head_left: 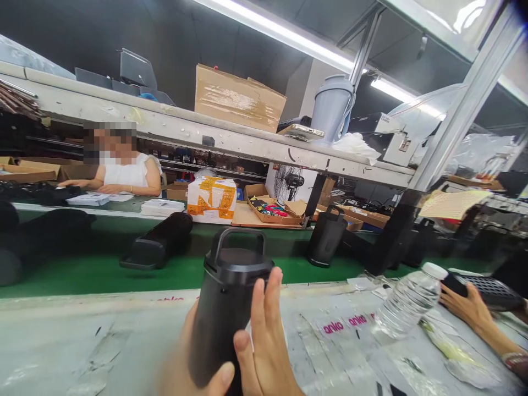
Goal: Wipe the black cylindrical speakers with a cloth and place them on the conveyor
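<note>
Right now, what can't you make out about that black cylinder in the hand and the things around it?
Head view only:
- Black cylinder with a loop handle: lower end hidden by the hand and cut off by the bottom edge.
- Black grilled object: cut off by the right edge and partly covered by the other hand, so what it is stays unclear.
- Other hand's forearm: cut off by the right edge, so whose it is stays unclear.
- Coloured items in the cardboard tray: too small to identify.
</note>
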Tool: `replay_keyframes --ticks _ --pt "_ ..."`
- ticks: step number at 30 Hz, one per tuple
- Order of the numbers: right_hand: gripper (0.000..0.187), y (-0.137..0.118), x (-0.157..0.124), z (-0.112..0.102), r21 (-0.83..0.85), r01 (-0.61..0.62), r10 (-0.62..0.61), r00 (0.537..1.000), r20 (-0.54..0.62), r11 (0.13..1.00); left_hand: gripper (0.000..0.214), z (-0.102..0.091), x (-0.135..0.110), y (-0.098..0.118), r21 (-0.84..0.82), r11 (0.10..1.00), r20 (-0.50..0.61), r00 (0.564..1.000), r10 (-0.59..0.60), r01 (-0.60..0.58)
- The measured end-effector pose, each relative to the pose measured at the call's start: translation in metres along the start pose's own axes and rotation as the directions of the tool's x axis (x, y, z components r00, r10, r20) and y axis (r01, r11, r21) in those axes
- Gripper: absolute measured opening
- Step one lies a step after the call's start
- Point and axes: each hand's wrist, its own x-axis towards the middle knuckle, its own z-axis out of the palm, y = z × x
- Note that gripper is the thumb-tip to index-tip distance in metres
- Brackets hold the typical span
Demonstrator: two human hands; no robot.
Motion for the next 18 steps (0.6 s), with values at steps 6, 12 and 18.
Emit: replay_keyframes --ticks 6,12,18 --pt "0.052 0.031 0.065 0.002 0.082 0.058 -0.064 0.995 0.078 0.995 0.084 -0.01 0.018 -0.002 0.051 0.998 0.076 0.996 -0.052 0.048" --pt "0.075 0.078 0.031 0.033 0.273 -0.352 0.336 0.936 0.104 0.895 0.073 -0.022 0.034 -0.008 -0.133 0.956 -0.046 0.962 -0.269 0.261" --pt "0.065 0.03 -0.023 0.041 0.69 -0.58 0.245 0.812 0.529 0.433 0.074 -0.018 0.027 0.007 -0.286 0.912 -0.108 0.936 -0.336 0.294"
